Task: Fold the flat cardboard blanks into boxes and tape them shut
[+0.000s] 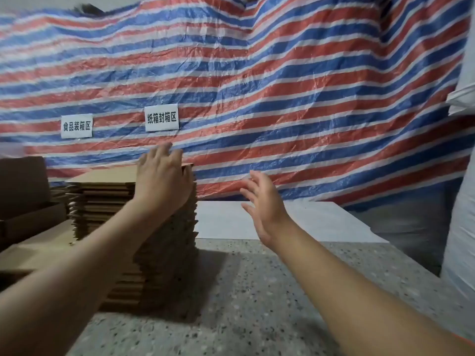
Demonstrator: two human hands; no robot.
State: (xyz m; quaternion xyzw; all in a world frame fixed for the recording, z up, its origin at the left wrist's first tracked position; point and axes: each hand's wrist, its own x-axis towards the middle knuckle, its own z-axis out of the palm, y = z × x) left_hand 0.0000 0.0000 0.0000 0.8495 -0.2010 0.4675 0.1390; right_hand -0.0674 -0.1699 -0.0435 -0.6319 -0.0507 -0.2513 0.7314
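Left hand (164, 179): fingers straight, resting on stack (164, 253) top, at counter (257, 291) left edge | Right hand (264, 205): fingers spread, empty, above counter.

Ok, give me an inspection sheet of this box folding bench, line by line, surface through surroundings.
Surface: speckled stone-look counter, with a pale board lying at its far end.
Job's things: tall stack of flat cardboard blanks; no tape seen.
Clutter: brown cardboard boxes at far left, partly out of view.
Hands: left hand rests on the stack's top right corner with fingers straight; right hand is open in the air, holding nothing.
Cables: nothing seen.
Surroundings: red, white and blue striped tarp behind, bearing two white paper signs; white sacks at right.
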